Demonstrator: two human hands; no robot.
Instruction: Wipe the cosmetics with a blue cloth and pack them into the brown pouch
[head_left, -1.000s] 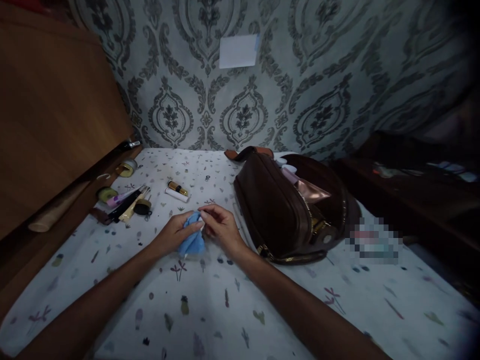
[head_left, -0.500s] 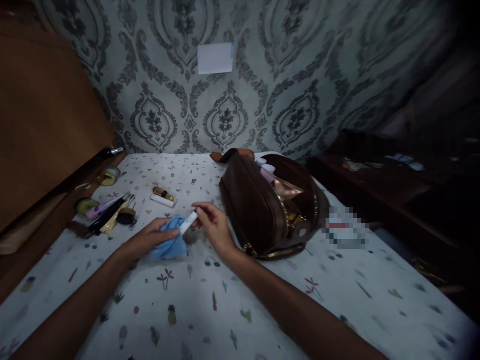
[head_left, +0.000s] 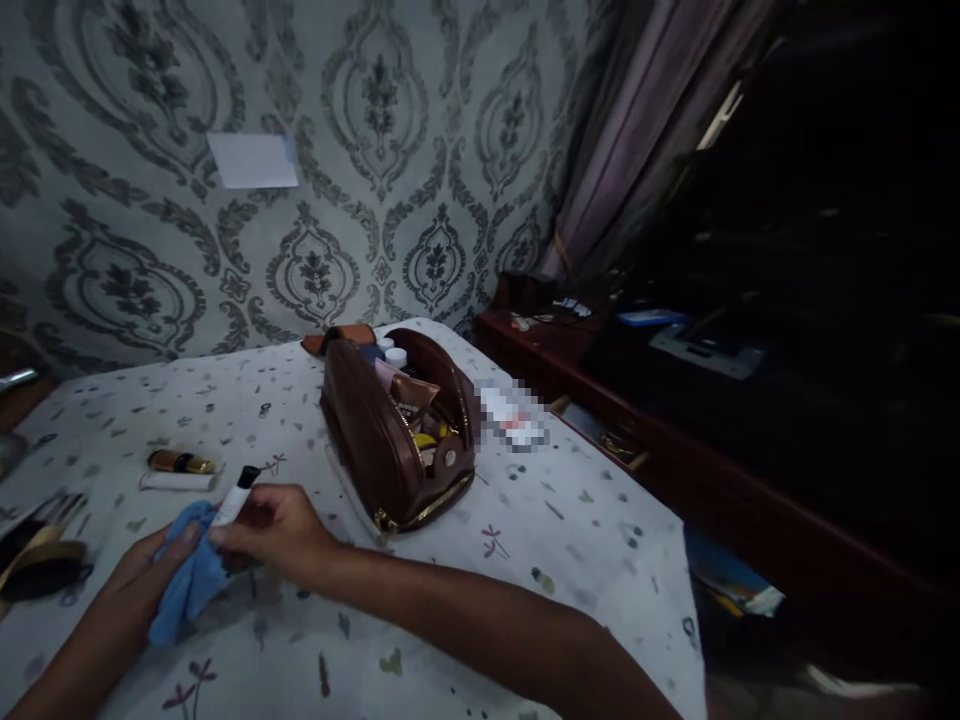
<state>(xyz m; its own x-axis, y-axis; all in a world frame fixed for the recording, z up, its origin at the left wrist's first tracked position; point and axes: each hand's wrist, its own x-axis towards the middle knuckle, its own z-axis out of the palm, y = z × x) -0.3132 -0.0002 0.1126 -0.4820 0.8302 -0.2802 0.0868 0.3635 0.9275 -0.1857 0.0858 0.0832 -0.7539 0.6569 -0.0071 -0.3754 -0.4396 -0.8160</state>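
Observation:
My left hand is closed on a crumpled blue cloth. In my right hand, thumb and fingers grip a small white tube with a black cap, tilted up to the right. The tube's lower end meets the cloth and is partly hidden by fingers. Beyond my hands lie a gold and black cosmetic tube and a slim white tube, side by side. To the right stands an unzipped brown toiletry bag, with a pinkish metallic tube and white-capped containers inside.
Brushes and a round dark container lie at the left. A pixelated item rests right of the bag. The patterned tablecloth ends near dark red furniture with an open drawer. A patterned wall rises behind.
My view has swung right, so the bag and hands appear further left. The tube's black-capped end now shows, and my right fingers have shifted from its tip to lower down, near the cloth.

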